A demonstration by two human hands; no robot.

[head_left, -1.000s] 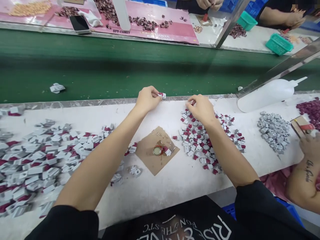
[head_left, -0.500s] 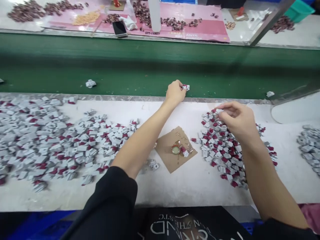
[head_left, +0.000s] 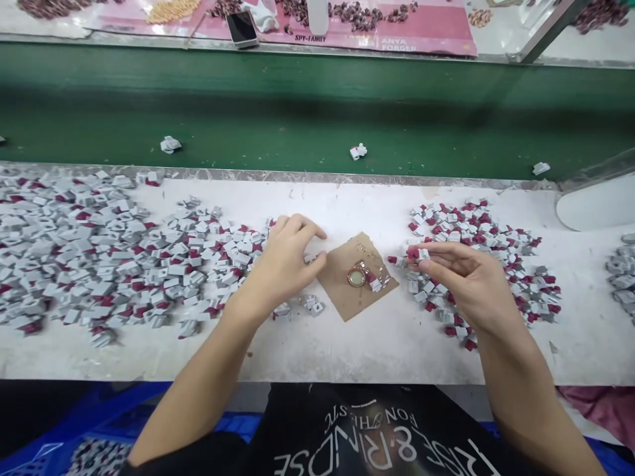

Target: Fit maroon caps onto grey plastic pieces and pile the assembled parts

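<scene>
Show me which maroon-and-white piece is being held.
The piece pinched in the right hand; those in the left heap and right heap lie loose on the white table.

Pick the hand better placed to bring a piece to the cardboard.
Probably the right hand: its fingers pinch a piece near the cardboard. The left hand looks open and empty.

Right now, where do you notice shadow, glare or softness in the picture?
Head view: a dark band, likely shadow, along the green belt; head view: small glints on the cardboard; head view: the part in the right hand looks slightly soft.
</scene>
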